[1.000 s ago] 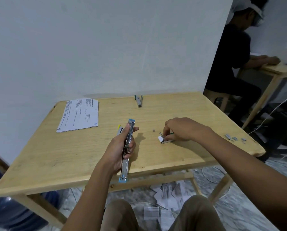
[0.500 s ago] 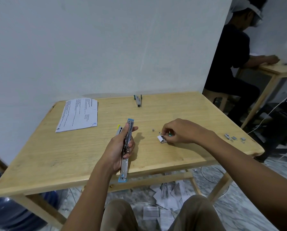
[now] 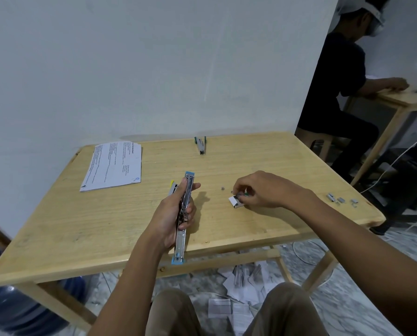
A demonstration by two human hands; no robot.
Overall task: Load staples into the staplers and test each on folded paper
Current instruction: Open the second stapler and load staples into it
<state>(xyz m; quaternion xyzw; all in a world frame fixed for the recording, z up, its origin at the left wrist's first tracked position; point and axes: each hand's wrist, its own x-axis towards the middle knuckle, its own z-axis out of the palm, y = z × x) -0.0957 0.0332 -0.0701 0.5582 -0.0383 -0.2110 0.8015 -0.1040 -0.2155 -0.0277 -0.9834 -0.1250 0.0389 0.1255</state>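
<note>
My left hand (image 3: 172, 212) grips a blue stapler (image 3: 184, 219) swung fully open, its metal channel facing up above the table's front part. A yellow stapler (image 3: 173, 186) lies partly hidden behind that hand. My right hand (image 3: 263, 190) rests on the table with its fingertips pinching at a small white staple box (image 3: 235, 202); what the fingers hold inside is hidden. A green stapler (image 3: 201, 144) lies near the table's far edge. Printed paper sheets (image 3: 114, 166) lie at the far left.
Loose staple strips (image 3: 342, 199) lie near the right edge of the wooden table (image 3: 81, 226). Tiny staple bits (image 3: 222, 189) sit beside the box. Stapled paper scraps litter the floor (image 3: 241, 282) under the table. Another person (image 3: 340, 76) sits at a second table on the right.
My right hand's fingers have shifted slightly at the staple box, and the box has slid a little. The left hand and blue stapler stay almost still.
</note>
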